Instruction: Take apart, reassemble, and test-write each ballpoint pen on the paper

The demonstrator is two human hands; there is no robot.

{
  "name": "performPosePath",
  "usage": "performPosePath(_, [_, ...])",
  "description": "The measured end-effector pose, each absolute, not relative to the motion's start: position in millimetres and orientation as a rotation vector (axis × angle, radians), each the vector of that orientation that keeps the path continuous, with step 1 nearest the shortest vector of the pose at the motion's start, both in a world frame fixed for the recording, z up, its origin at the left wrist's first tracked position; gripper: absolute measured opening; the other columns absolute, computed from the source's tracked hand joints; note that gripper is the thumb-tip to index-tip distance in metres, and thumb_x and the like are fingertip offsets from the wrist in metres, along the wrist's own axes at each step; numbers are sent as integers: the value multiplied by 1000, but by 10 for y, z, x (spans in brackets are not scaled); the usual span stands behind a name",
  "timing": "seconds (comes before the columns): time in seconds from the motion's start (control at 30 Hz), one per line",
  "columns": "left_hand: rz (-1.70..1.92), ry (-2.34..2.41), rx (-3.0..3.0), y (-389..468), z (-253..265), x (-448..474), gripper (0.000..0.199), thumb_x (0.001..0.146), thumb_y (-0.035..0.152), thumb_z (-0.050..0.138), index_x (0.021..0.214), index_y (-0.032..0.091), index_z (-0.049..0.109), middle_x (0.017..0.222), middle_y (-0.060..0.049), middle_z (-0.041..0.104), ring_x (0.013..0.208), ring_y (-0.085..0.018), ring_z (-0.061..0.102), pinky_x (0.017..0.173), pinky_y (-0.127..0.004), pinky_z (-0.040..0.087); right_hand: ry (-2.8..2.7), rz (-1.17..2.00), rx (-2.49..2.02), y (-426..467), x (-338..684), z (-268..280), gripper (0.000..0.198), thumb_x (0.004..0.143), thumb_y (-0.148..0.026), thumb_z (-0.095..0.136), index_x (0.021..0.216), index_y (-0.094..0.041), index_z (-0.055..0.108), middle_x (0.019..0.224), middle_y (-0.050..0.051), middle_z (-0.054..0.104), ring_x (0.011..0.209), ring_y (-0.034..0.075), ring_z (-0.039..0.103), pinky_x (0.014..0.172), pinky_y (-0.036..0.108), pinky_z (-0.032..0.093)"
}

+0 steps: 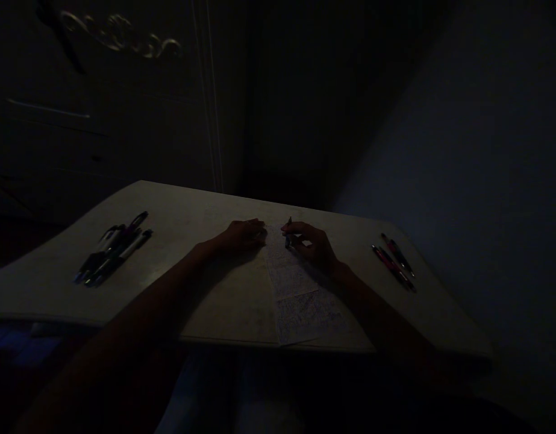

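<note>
The scene is dim. A sheet of paper (pixel 296 277) covered in dense scribbled ink marks lies on the table, with a crease or a second sheet's edge across its lower part. My right hand (pixel 316 247) pinches a dark pen (pixel 287 240), held nearly upright over the upper part of the paper; whether its tip touches the paper I cannot tell. At the paper's upper left edge, my left hand (pixel 241 236) rests on the table, fingers stretched toward the sheet and the thumb a little apart. Nothing shows in it.
Several pens (pixel 112 250) lie bunched on the left of the pale table (pixel 214 307). Two reddish-dark pens (pixel 394 266) lie at the right. Behind on the left stands a dark cabinet with a carved ornament (pixel 121 36); a wall (pixel 485 181) borders the right side.
</note>
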State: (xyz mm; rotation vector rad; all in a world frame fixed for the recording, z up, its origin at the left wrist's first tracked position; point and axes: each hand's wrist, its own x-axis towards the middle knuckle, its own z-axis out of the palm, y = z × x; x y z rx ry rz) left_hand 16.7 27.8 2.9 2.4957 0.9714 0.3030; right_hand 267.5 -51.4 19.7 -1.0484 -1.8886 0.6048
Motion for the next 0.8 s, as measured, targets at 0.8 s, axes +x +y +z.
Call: performPosePath(0.8, [325,982,2536,325,-31,161,48,92,49,52,130,23,65,156,-11,48,147,-29,40,119,-43,32,-1745,383,-1122,-382,2787,131,24,86,-37,67,105,-23,71,105,8,70,83,18,67,72,31,57])
